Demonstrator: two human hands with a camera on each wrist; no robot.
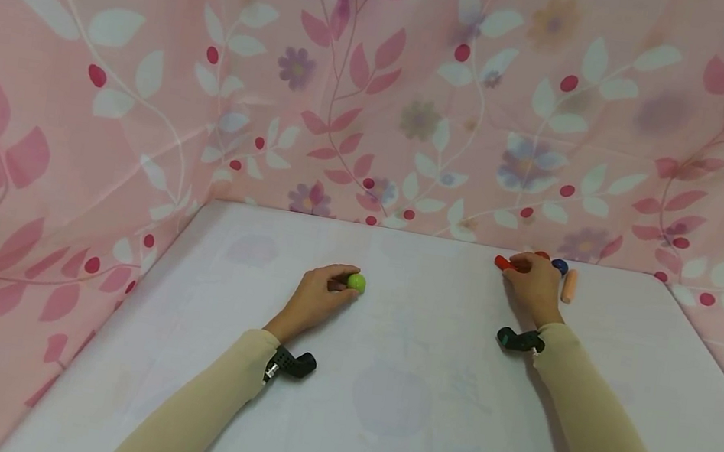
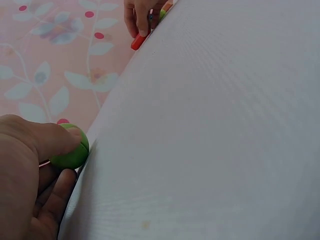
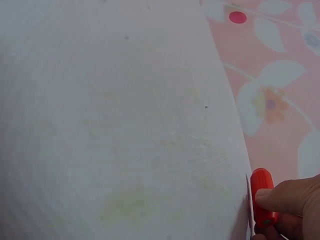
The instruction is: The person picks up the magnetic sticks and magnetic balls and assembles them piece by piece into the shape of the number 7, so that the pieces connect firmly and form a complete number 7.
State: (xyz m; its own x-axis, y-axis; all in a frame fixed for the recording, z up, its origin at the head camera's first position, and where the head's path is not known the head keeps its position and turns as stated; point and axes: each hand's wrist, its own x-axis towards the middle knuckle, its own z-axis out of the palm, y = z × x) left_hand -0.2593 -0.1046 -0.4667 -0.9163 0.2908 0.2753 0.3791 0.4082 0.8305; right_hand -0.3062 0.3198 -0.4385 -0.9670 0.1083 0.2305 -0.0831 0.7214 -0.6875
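Observation:
Near the middle of the white table, my left hand (image 1: 318, 293) pinches a small green ball (image 1: 357, 282) between thumb and fingers. In the left wrist view a seam line runs round the ball (image 2: 72, 150). Toward the back right, my right hand (image 1: 534, 285) holds a short red cylinder (image 1: 503, 263). The right wrist view shows the red cylinder (image 3: 262, 197) with a ribbed side, a dark greenish spot at its near end, and the thumb pressed on it. The fingers hide part of it in the head view.
Just beyond the right hand lie a dark blue round thing (image 1: 560, 266), a peach-orange cylinder (image 1: 570, 286) and a partly hidden red-orange thing (image 1: 542, 254). The white table (image 1: 395, 385) ends at a pink floral cloth (image 1: 406, 109) along the back and sides.

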